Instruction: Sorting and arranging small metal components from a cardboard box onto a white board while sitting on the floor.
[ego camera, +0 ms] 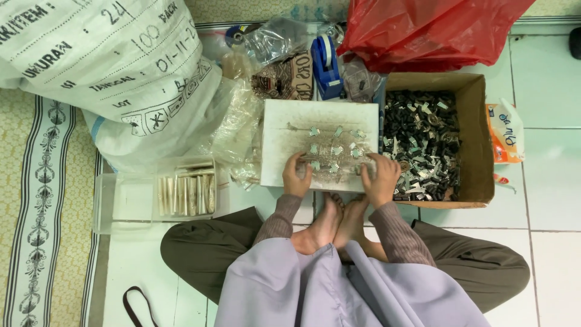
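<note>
I sit cross-legged on the floor with a white board (284,121) in front of my feet. Several small silvery metal pieces (334,148) lie spread on its near half, under what looks like clear plastic. My left hand (295,175) rests at the board's near edge, fingers curled over the pieces there. My right hand (381,178) sits at the board's near right corner, fingers bent down on the plastic. Whether either hand grips a piece I cannot tell.
A cardboard box (478,139) full of small black and silver parts stands to the right. A clear plastic tray (130,200) with packed strips lies left. Behind are a large white sack (109,66), a red plastic bag (423,30), a blue tape dispenser (325,63) and crumpled clear bags (239,130).
</note>
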